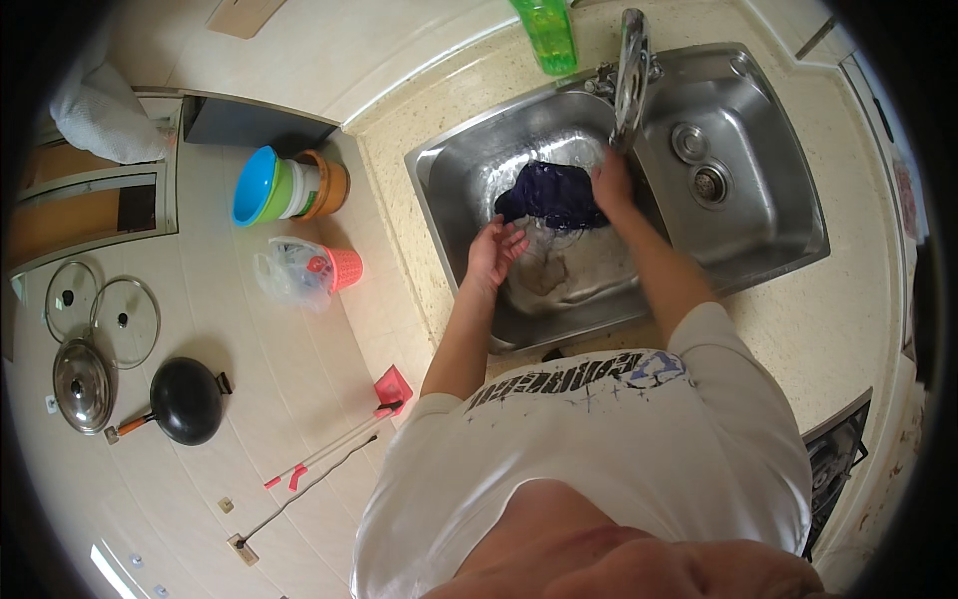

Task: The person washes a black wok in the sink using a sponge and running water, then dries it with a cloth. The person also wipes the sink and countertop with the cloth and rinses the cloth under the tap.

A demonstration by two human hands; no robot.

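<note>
A wet, dark blue cloth (pixel 561 196) lies bunched in the left basin of a stainless steel double sink (pixel 449 247), with some water around it. At its lower left corner is my left hand (pixel 496 251), palm turned up and fingers spread, holding nothing that I can see. My right hand (pixel 614 183), slightly blurred, is at the cloth's right edge, just under the spout of the chrome faucet (pixel 632 82). Whether its fingers grip the cloth is hidden. The basin's bottom shows brownish patches below the cloth.
A green plastic bottle (pixel 550 37) stands behind the sink. The right basin (pixel 756 217) holds a drain strainer (pixel 709 185). A gas stove (pixel 834 464) is at the lower right. Left of the counter are stacked basins (pixel 258 187), a pink basket (pixel 346 268) and a hanging black wok (pixel 187 400).
</note>
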